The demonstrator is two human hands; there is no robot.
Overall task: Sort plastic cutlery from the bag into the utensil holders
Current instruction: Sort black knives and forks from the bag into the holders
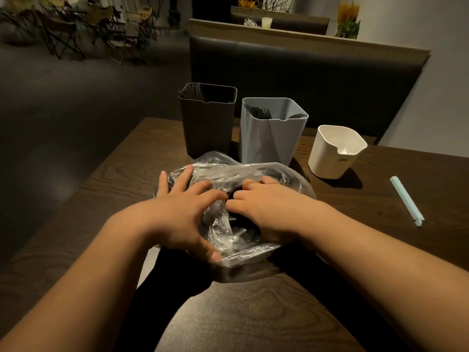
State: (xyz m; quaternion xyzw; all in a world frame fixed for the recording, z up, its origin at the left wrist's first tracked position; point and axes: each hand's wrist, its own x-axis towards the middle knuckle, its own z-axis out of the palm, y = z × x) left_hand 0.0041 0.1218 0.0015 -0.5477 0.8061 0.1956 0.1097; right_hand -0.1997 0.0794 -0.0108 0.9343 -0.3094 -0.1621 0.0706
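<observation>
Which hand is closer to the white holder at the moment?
Right. The right hand is on the plastic bag, just down-left of the white holder; the left hand lies farther left across the bag.

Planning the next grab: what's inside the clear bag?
Dark cutlery shows through the clear bag between the left hand and right hand. The hands and crumpled film cover most of it, so piece types and count are hidden.
</observation>
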